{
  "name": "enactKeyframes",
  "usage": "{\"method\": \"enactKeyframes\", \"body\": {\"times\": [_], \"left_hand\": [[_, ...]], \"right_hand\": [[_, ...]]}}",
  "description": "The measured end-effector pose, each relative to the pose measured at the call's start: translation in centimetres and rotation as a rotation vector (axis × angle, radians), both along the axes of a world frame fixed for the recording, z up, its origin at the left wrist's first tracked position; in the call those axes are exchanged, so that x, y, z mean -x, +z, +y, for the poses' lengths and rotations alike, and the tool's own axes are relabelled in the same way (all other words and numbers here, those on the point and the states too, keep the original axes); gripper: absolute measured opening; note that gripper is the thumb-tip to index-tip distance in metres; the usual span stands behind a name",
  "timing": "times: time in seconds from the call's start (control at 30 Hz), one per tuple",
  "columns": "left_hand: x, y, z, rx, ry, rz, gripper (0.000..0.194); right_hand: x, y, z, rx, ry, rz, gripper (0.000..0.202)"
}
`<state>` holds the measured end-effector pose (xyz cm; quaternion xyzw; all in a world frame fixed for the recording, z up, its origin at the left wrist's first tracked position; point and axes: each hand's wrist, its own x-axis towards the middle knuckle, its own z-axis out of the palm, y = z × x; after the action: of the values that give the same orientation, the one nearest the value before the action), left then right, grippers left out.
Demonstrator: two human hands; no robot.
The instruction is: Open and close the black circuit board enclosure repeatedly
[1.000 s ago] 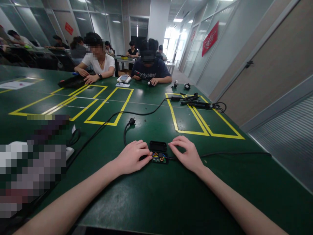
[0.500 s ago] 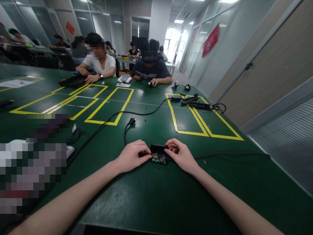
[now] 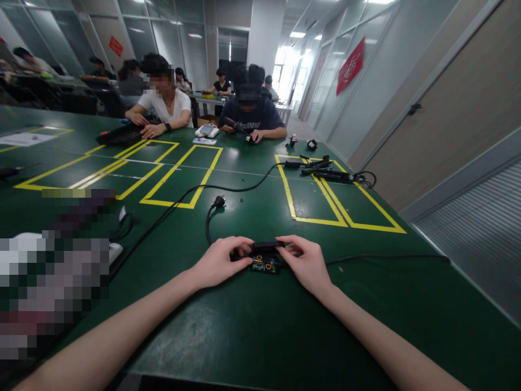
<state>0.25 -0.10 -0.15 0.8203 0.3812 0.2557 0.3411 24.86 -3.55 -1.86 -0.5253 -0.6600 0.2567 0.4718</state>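
On the green table in front of me lies a small black case with a circuit board (image 3: 262, 265) showing inside, with copper-coloured coils and yellow and blue parts. A black cover (image 3: 267, 247) is tilted over its far side. My left hand (image 3: 222, 262) is closed at the left end, fingertips at the cover and thumb against the case's edge. On the right, my right hand (image 3: 308, 265) pinches the cover's right end between thumb and fingers. Its other fingers are partly hidden. Black cords run out from both sides of the case, behind my hands.
A black plug (image 3: 220, 202) lies beyond my left hand. A long cord (image 3: 228, 189) crosses the table toward black tools (image 3: 329, 175) at the right. Yellow tape (image 3: 321, 221) marks rectangles. Two people sit opposite, one by a black tray (image 3: 118, 136). Blurred-out items lie at left.
The cover, upright before, is now tipped lower toward the circuit board. My right fingers have shifted along with it; my left fingertips have moved up to the cover's end.
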Motion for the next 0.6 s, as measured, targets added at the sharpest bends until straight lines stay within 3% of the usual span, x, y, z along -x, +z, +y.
{"method": "enactKeyframes", "body": {"times": [0.13,0.33,0.6], "left_hand": [[-0.4,-0.1,0.0,0.068,0.015,-0.047,0.025],[-0.2,-0.1,0.1,-0.013,-0.013,0.0,0.023],[0.3,0.1,0.2,0.01,-0.1,-0.003,0.023]], "right_hand": [[0.3,-0.1,-0.2,-0.058,-0.006,-0.063,0.013],[0.4,0.4,-0.5,-0.132,0.203,-0.198,0.007],[-0.7,1.8,-0.9,-0.016,0.388,-0.317,0.018]]}}
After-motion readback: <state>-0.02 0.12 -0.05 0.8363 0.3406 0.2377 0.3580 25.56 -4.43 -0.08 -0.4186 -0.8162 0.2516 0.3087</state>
